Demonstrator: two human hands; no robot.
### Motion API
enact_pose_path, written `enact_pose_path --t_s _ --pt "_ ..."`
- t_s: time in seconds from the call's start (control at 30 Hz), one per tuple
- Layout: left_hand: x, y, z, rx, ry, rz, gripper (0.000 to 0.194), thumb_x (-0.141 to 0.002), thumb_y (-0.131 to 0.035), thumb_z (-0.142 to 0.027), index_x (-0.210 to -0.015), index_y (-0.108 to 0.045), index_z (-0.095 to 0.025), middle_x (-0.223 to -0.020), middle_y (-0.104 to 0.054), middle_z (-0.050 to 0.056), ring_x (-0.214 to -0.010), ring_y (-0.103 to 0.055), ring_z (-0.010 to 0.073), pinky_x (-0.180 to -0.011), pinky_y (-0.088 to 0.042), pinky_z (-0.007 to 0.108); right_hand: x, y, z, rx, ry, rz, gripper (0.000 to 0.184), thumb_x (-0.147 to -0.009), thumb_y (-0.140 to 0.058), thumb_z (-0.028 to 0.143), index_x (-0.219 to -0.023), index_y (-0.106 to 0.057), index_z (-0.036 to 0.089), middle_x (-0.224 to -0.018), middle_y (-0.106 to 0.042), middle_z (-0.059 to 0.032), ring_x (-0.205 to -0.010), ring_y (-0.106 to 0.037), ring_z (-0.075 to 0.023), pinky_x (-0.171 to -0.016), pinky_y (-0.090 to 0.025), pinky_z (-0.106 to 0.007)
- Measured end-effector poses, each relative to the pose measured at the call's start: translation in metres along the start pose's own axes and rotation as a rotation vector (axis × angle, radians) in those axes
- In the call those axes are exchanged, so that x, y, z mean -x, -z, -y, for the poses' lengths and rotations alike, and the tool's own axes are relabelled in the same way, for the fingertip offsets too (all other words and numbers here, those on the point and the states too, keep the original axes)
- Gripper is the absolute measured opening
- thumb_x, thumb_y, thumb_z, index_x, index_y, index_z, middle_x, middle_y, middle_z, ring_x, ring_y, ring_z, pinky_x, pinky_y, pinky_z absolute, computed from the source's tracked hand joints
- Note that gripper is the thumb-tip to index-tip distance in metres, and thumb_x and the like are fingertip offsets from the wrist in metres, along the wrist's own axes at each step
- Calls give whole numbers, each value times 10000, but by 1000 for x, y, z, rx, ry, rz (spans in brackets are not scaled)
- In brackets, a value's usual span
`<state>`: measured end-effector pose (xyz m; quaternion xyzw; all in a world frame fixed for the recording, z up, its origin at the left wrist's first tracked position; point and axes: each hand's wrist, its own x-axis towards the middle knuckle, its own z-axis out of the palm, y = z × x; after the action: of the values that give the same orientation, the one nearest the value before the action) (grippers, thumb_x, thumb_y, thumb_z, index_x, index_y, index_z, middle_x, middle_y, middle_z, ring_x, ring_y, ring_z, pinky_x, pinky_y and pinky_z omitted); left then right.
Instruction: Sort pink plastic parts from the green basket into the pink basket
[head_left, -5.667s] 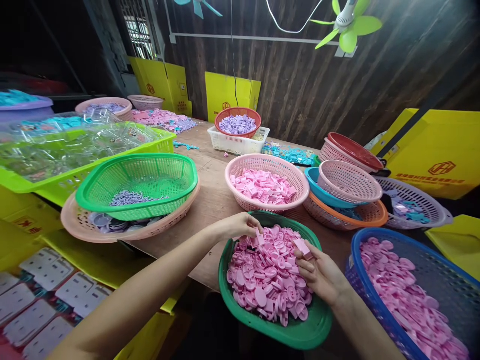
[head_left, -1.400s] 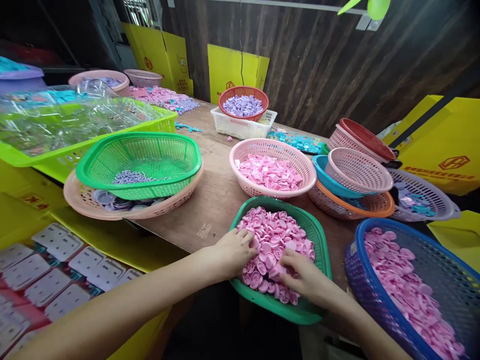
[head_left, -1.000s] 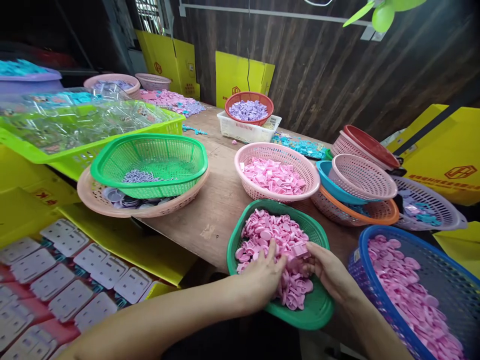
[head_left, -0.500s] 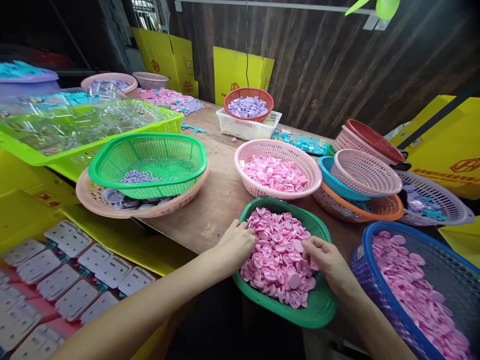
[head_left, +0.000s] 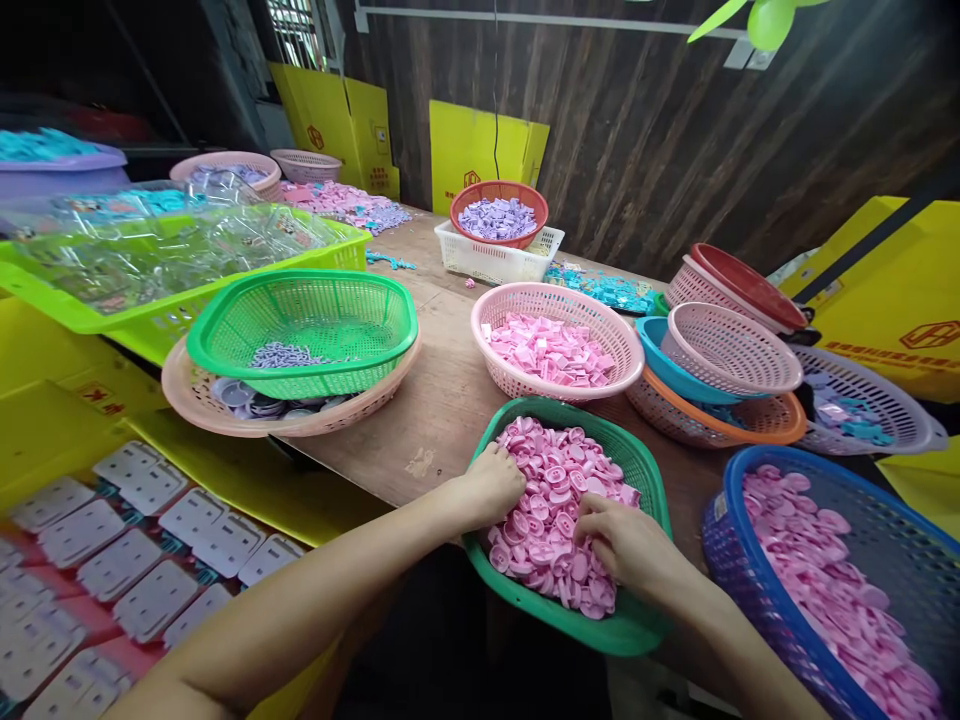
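Observation:
A dark green basket (head_left: 559,625) full of small round pink plastic pieces (head_left: 551,505) stands at the table's near edge. My left hand (head_left: 493,487) rests at the left side of the pile, its fingers curled; whatever they hold is hidden. On the right side of the same pile, my right hand (head_left: 626,540) has its thumb and fingers pinched together against the pieces. What lies between those fingertips is too small to tell. Just behind stands a pink basket (head_left: 480,350) of pink rectangular plastic parts (head_left: 551,348).
To the right is a blue basket (head_left: 724,580) of pink pieces, with stacked baskets (head_left: 731,345) behind it. A bright green basket (head_left: 300,285) sits in a peach one at left. Grey-white plastic parts (head_left: 154,595) lie lower left. A red basket (head_left: 499,190) of purple parts stands farther back.
My right hand has moved left, from the pile's right edge in over the pink pieces. My left hand has shifted slightly right and stays at the pile's left side.

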<state>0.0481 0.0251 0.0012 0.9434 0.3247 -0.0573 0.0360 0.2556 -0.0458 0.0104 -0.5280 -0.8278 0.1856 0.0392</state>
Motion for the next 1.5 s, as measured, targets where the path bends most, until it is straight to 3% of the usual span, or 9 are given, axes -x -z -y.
enact_pose_path --t_s 0.2,0.4,0.53,0.7,0.8,0.97,1.03,1.33,1.5 --pt "-1 -11 -1 85 -69 1 111 -716 -489 -150 -772 -585 -156 -761 -633 74 -764 -587 214 -730 -359 331 1 5 1 -77 -12 -171 292 -736 -379 50 -808 -601 225 -920 -554 -16 -800 -539 -143 -728 -404 -252" --pt "-1 6 -2 151 -19 -33 275 -699 -526 -223 -959 -503 -138 -737 -631 62 -727 -599 223 -761 -372 343 7 -2 22 -80 315 52 582 -683 -421 8 -1164 -530 316 -1317 -419 6 -1083 -465 -174 -888 -372 -286" --pt "0 25 7 255 52 -58 255 -745 -495 -277 -962 -507 -143 -767 -631 76 -745 -593 225 -710 -400 314 5 -8 10 153 262 82 554 -713 -450 40 -1157 -543 358 -1347 -417 16 -997 -499 -206 -840 -403 -346" --pt "-1 39 19 608 81 -208 287 -809 -391 -230 -1058 -515 -159 -820 -616 47 -745 -570 170 -661 -417 262 0 -6 5 191 149 -89 629 -703 -438 22 -1257 -450 321 -1370 -374 -38 -1093 -458 -214 -858 -400 -344" --pt "-3 41 20 941 124 -216 279 -804 -413 -252 -1042 -526 -159 -778 -585 19 -708 -552 140 -644 -435 253 -4 -8 24 127 283 -30 615 -712 -435 26 -1248 -457 328 -1374 -374 -11 -1087 -452 -210 -866 -384 -340" --pt "-2 39 23 1417 187 -116 275 -752 -523 -352 -931 -505 -143 -569 -437 -61 -479 -461 66 -462 -389 180 -8 -5 31 104 318 92 317 -763 -445 75 -835 -676 279 -1227 -536 25 -886 -511 -194 -750 -398 -316" --pt "0 38 25 1425 205 -126 291 -715 -573 -379 -876 -510 -145 -546 -450 -65 -440 -443 55 -409 -337 155 -13 -1 28 137 240 65 271 -752 -449 63 -719 -663 226 -1131 -586 -17 -859 -515 -197 -708 -395 -301" --pt "-3 37 16 1441 251 -160 321 -719 -569 -417 -813 -600 -112 -713 -618 19 -435 -486 56 -411 -365 171 -54 -29 77 -48 26 10 213 -851 -416 271 -943 -581 173 -894 -631 -75 -723 -569 -179 -651 -390 -284" --pt "15 35 23 1168 170 -206 264 -749 -517 -253 -939 -654 -131 -799 -675 40 -688 -592 127 -608 -439 196 -46 -10 49 -429 8 10 99 -766 -538 228 -840 -564 167 -772 -598 -17 -684 -518 -141 -596 -375 -235"
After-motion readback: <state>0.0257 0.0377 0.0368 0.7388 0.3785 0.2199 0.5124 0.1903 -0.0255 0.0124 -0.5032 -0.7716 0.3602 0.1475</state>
